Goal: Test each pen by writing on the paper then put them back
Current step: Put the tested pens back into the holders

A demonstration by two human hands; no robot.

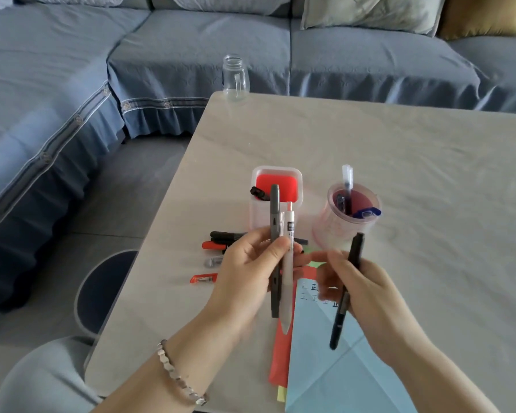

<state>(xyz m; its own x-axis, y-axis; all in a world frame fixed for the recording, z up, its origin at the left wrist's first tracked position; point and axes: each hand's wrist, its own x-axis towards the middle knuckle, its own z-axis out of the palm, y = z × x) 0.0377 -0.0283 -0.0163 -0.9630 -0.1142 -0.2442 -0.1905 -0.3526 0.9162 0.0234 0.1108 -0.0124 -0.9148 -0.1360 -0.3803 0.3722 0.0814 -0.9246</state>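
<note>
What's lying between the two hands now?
Head view: the blue paper with writing and a red sheet, between the left hand gripping pens and the right hand gripping a black pen.

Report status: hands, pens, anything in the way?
Left hand grips a grey pen and a white pen. Right hand holds a black pen over the blue paper. Loose pens lie by the white holder.

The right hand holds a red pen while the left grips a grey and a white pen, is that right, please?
No: the head view shows the right hand holding a black pen; the left hand does grip the grey pen and white pen.
</note>
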